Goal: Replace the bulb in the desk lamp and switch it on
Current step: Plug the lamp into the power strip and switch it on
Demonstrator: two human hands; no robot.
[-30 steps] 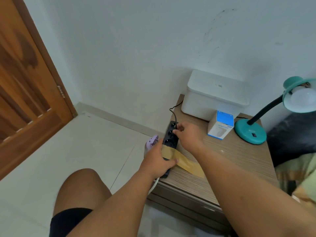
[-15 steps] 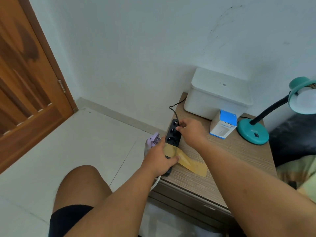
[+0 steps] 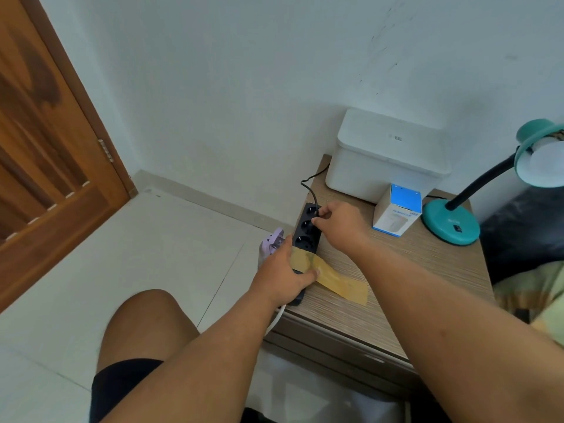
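A black power strip (image 3: 306, 230) lies along the left edge of a wooden bedside table (image 3: 406, 270), fixed down by tan tape (image 3: 332, 274). My left hand (image 3: 282, 277) grips the strip's near end over the tape. My right hand (image 3: 340, 222) pinches the lamp's black plug at the strip's far sockets; the plug itself is mostly hidden by my fingers. Its black cord (image 3: 311, 184) loops back toward the wall. The teal desk lamp (image 3: 450, 222) stands at the table's right, with a white bulb (image 3: 547, 154) in its shade.
A white lidded box (image 3: 387, 154) sits at the back of the table, and a small blue-and-white carton (image 3: 398, 210) in front of it. A purple object (image 3: 273, 241) stands on the floor beside the table. A wooden door (image 3: 45, 154) is at left; my knee (image 3: 146, 325) is below.
My right hand has stayed at the strip's far sockets with the plug. My left hand keeps holding the strip. The camera view has shifted slightly.
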